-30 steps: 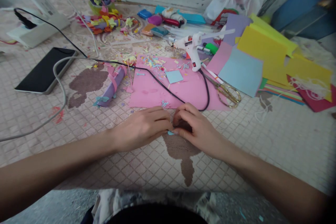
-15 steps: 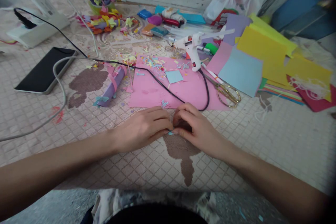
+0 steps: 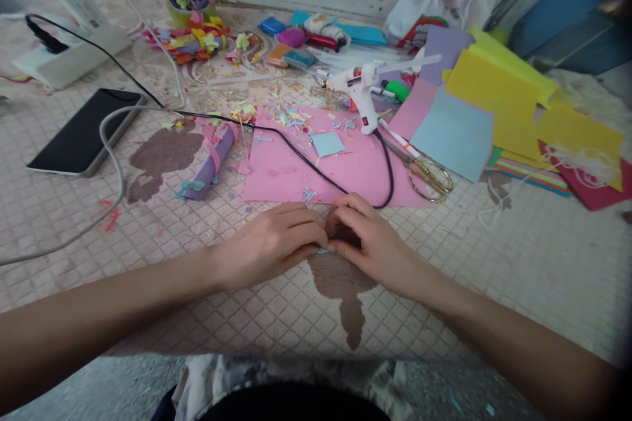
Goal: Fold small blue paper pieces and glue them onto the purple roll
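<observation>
My left hand (image 3: 279, 237) and my right hand (image 3: 368, 237) meet fingertip to fingertip just above the cloth-covered table. Both pinch a small light blue paper piece (image 3: 322, 250); only a sliver of it shows beneath the fingers, so its shape is hidden. Beyond the hands lies a pink sheet (image 3: 276, 174) strewn with paper scraps (image 3: 291, 117) and a light blue square (image 3: 328, 143). A purple folded paper strip (image 3: 213, 161), with pink and blue bits attached, rests to the left.
A white glue gun (image 3: 363, 99) stands on the pink sheet, its black cord (image 3: 390, 177) looping near my right hand. Gold-handled scissors (image 3: 429, 177) and coloured sheets (image 3: 494, 99) lie right. At left are a phone (image 3: 83, 135), a grey cable (image 3: 111, 158) and a power strip (image 3: 74, 52).
The fingertips have shifted very slightly to the right, and a little less of the blue paper shows between them. Everything else stays in place.
</observation>
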A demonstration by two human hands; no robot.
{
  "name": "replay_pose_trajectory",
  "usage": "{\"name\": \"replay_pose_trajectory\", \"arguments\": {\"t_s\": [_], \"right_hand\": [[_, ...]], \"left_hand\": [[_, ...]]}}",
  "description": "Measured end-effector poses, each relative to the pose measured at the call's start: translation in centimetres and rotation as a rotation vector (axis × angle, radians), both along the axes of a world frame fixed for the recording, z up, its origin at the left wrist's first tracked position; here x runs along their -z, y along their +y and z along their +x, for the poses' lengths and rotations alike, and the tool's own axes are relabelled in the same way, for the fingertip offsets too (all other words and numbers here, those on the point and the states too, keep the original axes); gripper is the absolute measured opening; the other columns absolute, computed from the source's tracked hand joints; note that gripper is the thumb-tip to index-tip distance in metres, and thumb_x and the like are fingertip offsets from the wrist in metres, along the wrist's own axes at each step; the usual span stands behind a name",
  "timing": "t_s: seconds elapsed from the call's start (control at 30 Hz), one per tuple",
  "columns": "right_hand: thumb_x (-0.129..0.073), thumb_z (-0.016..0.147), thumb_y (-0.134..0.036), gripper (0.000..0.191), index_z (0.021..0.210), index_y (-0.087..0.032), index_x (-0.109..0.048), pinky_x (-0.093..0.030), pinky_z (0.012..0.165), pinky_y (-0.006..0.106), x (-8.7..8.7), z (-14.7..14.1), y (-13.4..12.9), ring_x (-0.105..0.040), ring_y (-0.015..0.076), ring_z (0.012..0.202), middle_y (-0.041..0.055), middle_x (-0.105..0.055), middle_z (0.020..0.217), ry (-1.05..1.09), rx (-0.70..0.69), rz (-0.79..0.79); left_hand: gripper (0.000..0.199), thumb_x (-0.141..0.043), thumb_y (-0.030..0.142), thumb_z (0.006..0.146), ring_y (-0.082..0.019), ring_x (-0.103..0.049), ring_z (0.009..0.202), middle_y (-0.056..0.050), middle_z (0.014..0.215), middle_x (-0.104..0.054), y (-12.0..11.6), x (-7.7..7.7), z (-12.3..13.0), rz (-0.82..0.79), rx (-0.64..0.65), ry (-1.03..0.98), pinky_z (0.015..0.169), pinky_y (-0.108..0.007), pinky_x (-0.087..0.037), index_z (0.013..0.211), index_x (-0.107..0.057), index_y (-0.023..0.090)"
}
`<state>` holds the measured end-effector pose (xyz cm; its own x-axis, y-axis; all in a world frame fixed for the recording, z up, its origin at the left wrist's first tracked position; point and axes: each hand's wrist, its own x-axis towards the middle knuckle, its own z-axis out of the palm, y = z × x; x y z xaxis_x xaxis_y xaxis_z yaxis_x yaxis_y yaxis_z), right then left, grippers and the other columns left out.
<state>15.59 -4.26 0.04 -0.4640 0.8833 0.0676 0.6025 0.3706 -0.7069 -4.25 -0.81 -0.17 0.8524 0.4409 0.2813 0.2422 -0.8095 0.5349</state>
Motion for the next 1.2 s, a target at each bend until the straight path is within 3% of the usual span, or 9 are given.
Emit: {"name": "replay_pose_trajectory", "arguments": {"t_s": [0.4,0.8,1.2], "right_hand": [[-0.059,0.079,-0.009,0.014,0.083,-0.019,-0.051,-0.043,0.079,0.034,0.01,0.00,0.13,-0.049,0.0194,0.091,0.0043,-0.050,0.092,0.016,-0.008,-0.001],[-0.054,0.080,-0.007,0.014,0.084,-0.020,-0.053,-0.044,0.080,0.034,-0.25,0.43,0.21,-0.051,0.0184,0.091,0.0037,-0.051,0.094,0.029,-0.033,-0.034],[-0.054,0.080,-0.006,0.014,0.082,-0.020,-0.054,-0.044,0.079,0.034,-0.19,0.35,0.16,-0.051,0.0183,0.092,0.0039,-0.052,0.094,0.031,-0.029,-0.011]], "left_hand": [[0.016,-0.044,0.013,0.089,-0.016,-0.053,0.085,-0.007,0.091,-0.061,0.06,-0.12,-0.34,0.174,0.058,0.090,0.077,-0.030,-0.046,0.089,-0.059,0.016],[0.013,-0.049,0.011,0.085,-0.015,-0.053,0.085,-0.005,0.088,-0.058,-0.08,0.27,0.09,-0.051,-0.058,-0.025,0.076,-0.028,-0.045,0.084,-0.060,0.016],[0.012,-0.050,0.010,0.084,-0.015,-0.052,0.088,-0.004,0.088,-0.057,-0.40,0.03,0.34,-0.153,-0.097,-0.028,0.079,-0.028,-0.044,0.083,-0.060,0.016]]}}
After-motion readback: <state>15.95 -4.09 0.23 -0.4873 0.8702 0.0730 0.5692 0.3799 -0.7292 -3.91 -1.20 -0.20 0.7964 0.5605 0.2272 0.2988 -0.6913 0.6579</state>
